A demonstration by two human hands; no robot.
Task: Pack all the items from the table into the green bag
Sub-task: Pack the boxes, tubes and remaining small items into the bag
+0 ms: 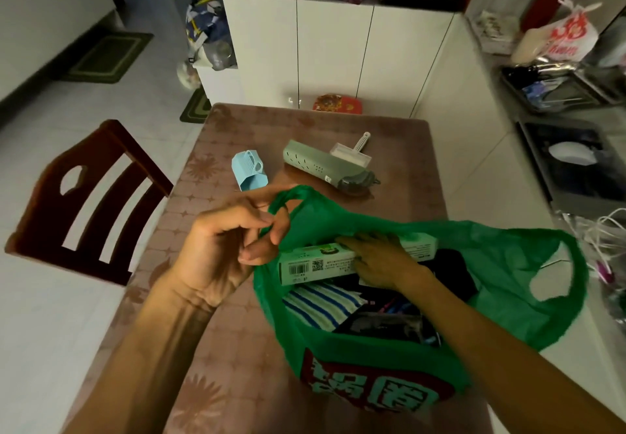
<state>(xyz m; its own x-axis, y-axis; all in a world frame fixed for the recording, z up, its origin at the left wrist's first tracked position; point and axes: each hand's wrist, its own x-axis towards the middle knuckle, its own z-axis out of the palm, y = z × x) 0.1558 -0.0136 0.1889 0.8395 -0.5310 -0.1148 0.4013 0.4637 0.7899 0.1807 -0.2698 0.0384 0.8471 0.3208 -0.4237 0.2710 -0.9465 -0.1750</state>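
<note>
The green bag (491, 264) stands open at the near right of the brown table (216, 298). My left hand (227, 247) pinches its left handle loop and holds the mouth apart. Inside the bag my right hand (379, 257) grips a long green-and-white box (315, 261), lying across a striped cloth (321, 301) and dark items. Farther back on the table lie a light blue plastic holder (249, 171), a grey-green power strip (318, 166) with its dark plug, and a white lint roller (352, 152).
A dark wooden chair (84, 203) stands at the table's left side. White cabinets (338, 54) are behind the table. A counter on the right carries a red-and-white plastic bag (562, 34), trays and white cables (603, 230). A red stool (337, 104) sits beyond the table's far edge.
</note>
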